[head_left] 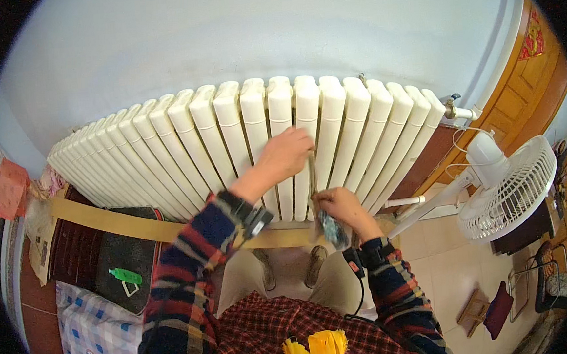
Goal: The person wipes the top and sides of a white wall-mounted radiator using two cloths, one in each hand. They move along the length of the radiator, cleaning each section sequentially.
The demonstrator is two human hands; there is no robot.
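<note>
In front of a white column radiator point(227, 108), my left hand point(287, 153) is closed with its fingers pinched together. They hold the upper end of a thin greyish strip point(312, 178), perhaps a narrow cloth or a stick. Lower down and to the right, my right hand point(341, 207) is closed round the same strip. A bunched dark cloth point(331, 229) with a bluish pattern hangs below the right fingers. Both hands are near the gaps between the radiator's middle columns; whether the strip touches the columns I cannot tell.
A white fan point(511, 187) stands at the right, near a wooden door point(531, 94). On the left, a green bottle point(125, 275) lies on a dark surface beside a blue checked cloth point(97, 328). A small wooden stool point(472, 312) is on the tiled floor at the right.
</note>
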